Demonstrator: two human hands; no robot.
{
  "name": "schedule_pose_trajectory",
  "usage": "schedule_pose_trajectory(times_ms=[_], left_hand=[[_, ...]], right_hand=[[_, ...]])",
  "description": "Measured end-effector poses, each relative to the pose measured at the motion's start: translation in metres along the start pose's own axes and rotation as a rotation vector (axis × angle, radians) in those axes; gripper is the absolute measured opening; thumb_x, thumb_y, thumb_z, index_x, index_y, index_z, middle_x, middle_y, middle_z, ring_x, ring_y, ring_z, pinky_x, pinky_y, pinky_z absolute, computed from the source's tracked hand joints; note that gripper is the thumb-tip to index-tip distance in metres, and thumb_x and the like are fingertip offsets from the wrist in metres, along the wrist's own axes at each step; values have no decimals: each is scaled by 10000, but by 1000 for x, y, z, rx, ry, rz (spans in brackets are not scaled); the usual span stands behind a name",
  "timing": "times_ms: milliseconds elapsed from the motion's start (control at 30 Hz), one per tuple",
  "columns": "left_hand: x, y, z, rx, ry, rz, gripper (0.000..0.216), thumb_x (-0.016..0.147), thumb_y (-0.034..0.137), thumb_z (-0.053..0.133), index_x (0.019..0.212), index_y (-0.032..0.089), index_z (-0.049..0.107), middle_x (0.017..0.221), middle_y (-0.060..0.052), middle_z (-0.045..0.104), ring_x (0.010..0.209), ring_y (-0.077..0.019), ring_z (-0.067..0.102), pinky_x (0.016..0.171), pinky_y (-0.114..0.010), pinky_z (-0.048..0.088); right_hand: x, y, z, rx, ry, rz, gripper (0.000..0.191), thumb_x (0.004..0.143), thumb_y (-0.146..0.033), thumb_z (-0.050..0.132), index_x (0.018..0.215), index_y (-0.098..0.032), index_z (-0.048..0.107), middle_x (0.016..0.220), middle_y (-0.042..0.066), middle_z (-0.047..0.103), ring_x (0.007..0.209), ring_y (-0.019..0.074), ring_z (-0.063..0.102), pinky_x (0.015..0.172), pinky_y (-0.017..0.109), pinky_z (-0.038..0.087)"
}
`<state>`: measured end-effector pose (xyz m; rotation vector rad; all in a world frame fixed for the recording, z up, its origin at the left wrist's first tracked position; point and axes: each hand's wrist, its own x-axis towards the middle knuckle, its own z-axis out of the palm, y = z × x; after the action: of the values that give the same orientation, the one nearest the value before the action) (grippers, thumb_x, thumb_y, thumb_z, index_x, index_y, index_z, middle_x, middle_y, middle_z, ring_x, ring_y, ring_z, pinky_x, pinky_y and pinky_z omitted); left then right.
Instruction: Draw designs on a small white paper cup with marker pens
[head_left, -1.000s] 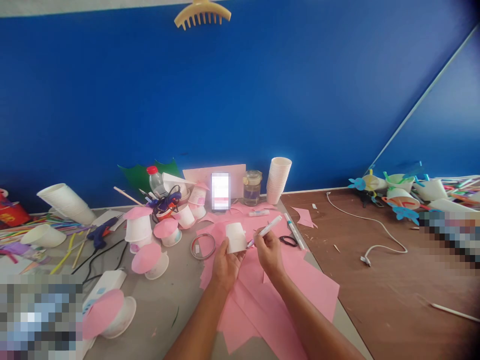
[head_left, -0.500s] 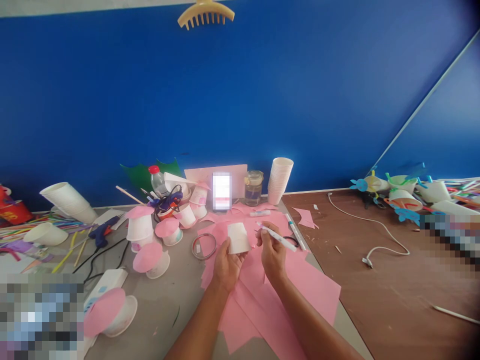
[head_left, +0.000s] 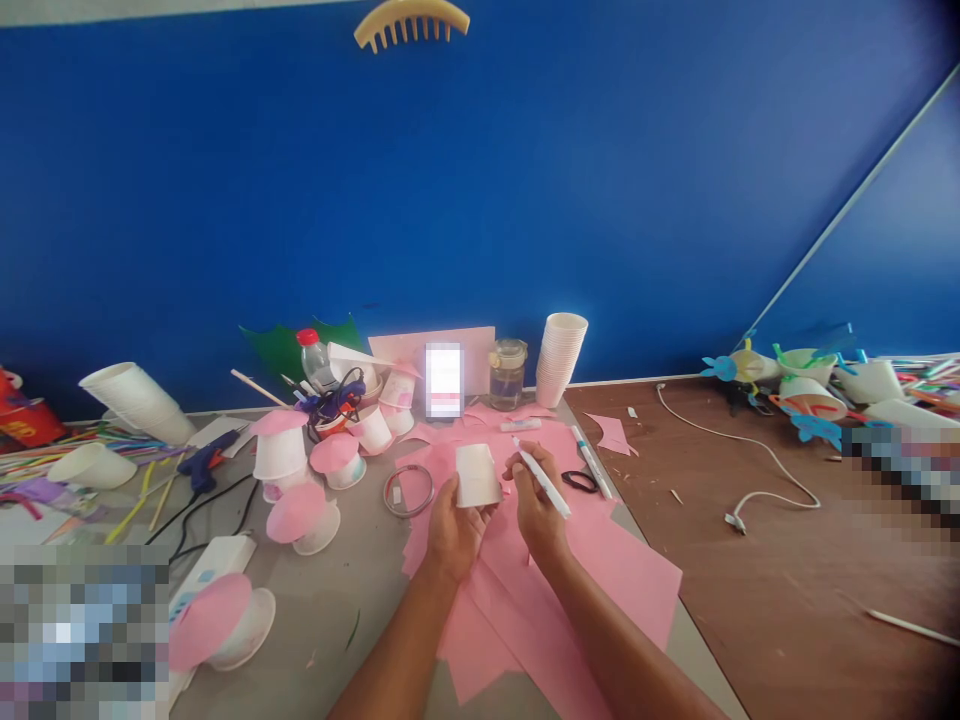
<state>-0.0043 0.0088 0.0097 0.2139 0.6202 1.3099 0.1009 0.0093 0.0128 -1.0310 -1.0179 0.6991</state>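
My left hand point(head_left: 452, 527) grips a small white paper cup point(head_left: 477, 474), held upside down above the pink paper sheets point(head_left: 600, 570). My right hand point(head_left: 541, 505) is closed around a white marker pen point(head_left: 541, 477), its tip pointing up and left, close to the cup's right side. A second marker point(head_left: 591, 461) and a black hair tie point(head_left: 579, 482) lie on the pink paper just right of my hands. Both forearms come in from the bottom edge.
Several white cups with pink paper caps point(head_left: 300, 515) stand at left, beside a glue gun point(head_left: 201, 466), a tape ring point(head_left: 409, 490) and straws. A cup stack point(head_left: 559, 358), glass jar point(head_left: 507, 374) and phone point(head_left: 443, 379) stand by the blue wall. A white cable point(head_left: 739, 460) crosses the brown table.
My right hand has turned the marker around: its tip pointed down-left at the cup, and now the pen slants up-left with the tip raised near the cup. The cup stays in my left hand.
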Motion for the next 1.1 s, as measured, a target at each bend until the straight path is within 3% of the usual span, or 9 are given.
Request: schedule_pose_trajectory(times_ms=[267, 500, 633, 867, 1100], left_hand=[[-1, -1, 0, -21, 36, 5, 126, 845, 257, 571, 889, 167, 647, 838, -60, 726, 865, -219, 687, 865, -384, 516], [1, -1, 1, -29, 37, -12, 287, 839, 257, 580, 1103, 153, 625, 890, -77, 736, 856, -217, 696, 833, -343, 533], [1, -1, 1, -24, 17, -10, 291, 850, 245, 560, 1119, 152, 619, 905, -85, 737, 897, -228, 692, 828, -347, 539], [1, 0, -1, -15, 19, 10, 227, 872, 279, 545, 1046, 168, 640, 866, -66, 731, 851, -215, 690, 847, -376, 531], [2, 2, -6, -63, -2, 15, 210, 845, 270, 578, 1011, 158, 642, 841, -74, 718, 794, -224, 684, 826, -412, 535]], right_hand=[[-1, 7, 2, -26, 31, -83, 214, 874, -275, 485, 1076, -211, 515, 811, 18, 569, 699, 160, 568, 653, 322, 493], [-4, 13, 0, -116, 24, -183, 173, 893, -238, 458, 1045, -220, 540, 809, 23, 585, 708, 162, 584, 667, 333, 498], [-5, 9, 1, -93, -13, -199, 157, 913, -237, 440, 1037, -219, 535, 752, 2, 572, 662, 148, 560, 653, 317, 481], [2, 10, -2, -61, 36, -45, 209, 893, -338, 479, 1017, -195, 569, 738, 2, 557, 624, 141, 512, 570, 275, 437], [16, 18, -10, -132, 145, 171, 268, 836, -426, 538, 688, -206, 495, 660, -22, 503, 636, 144, 470, 604, 267, 395]])
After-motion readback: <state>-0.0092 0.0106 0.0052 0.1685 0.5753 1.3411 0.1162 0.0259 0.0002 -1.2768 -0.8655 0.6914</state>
